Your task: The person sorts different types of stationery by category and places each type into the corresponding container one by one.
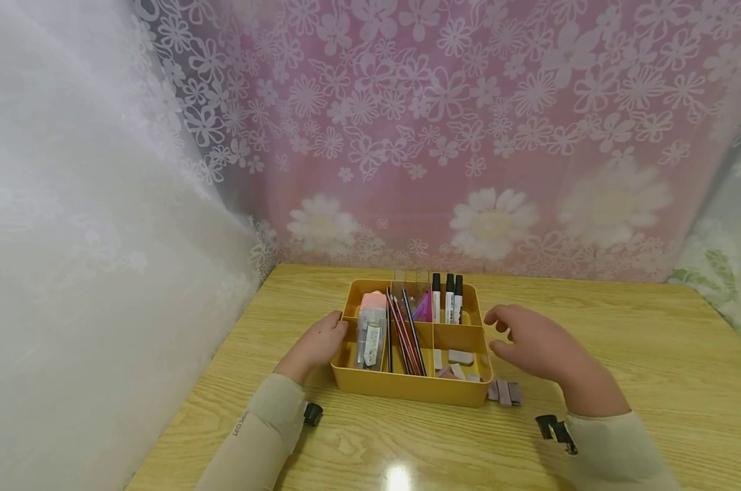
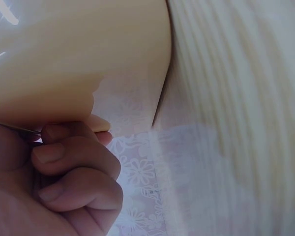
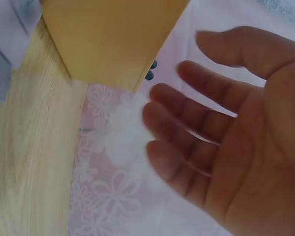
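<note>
A yellow divided organizer tray (image 1: pixel 407 390) stands on the table. At its left side my left hand (image 1: pixel 322 339) grips the rim; the left wrist view shows curled fingers (image 2: pixel 83 152) against the tray wall (image 2: pixel 49 64). My right hand (image 1: pixel 538 341) hovers just right of the tray, holding nothing. In the right wrist view its fingers (image 3: pixel 187 108) are relaxed and apart from the tray wall (image 3: pixel 108 39). The compartments hold several pencils (image 1: pixel 407 334), black-capped markers (image 1: pixel 449 300), a clear case (image 1: pixel 370 341), a pink triangular item (image 1: pixel 423 307) and several erasers (image 1: pixel 461 357).
Beside the tray's front right corner lie small greyish-mauve pieces (image 1: pixel 505 393) on the wooden table (image 1: pixel 358 443). A pink flowered curtain (image 1: pixel 395 204) hangs behind the table, and a pale curtain (image 1: pixel 100 239) runs along the left.
</note>
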`<state>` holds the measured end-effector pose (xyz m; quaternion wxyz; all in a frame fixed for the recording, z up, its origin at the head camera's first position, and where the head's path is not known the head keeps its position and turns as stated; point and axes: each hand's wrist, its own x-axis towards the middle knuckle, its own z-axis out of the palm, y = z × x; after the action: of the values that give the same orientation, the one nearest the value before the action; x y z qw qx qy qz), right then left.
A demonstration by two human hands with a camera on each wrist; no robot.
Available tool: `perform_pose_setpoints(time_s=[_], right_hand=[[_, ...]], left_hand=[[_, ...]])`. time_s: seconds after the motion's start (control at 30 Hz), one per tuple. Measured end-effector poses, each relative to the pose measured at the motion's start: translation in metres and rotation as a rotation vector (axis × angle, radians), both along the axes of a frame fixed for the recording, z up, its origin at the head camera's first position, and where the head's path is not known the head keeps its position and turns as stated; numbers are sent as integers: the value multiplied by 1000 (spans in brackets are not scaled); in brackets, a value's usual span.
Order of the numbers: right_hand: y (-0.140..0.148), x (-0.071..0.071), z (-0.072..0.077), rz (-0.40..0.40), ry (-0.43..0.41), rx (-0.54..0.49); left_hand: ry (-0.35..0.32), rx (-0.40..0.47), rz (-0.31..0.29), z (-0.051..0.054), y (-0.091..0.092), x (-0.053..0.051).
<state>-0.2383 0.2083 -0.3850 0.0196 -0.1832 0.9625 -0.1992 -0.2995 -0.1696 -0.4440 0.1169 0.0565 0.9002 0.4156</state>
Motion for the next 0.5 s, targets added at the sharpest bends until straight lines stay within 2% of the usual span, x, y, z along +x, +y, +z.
perform_pose_setpoints(time_s=[0.2, 0.5], right_hand=[[5, -3, -7, 18, -169, 39], [-2, -7, -27, 3, -315, 45]], left_hand=[[-7, 4, 0, -1, 0, 0], [-1, -2, 4, -1, 0, -1]])
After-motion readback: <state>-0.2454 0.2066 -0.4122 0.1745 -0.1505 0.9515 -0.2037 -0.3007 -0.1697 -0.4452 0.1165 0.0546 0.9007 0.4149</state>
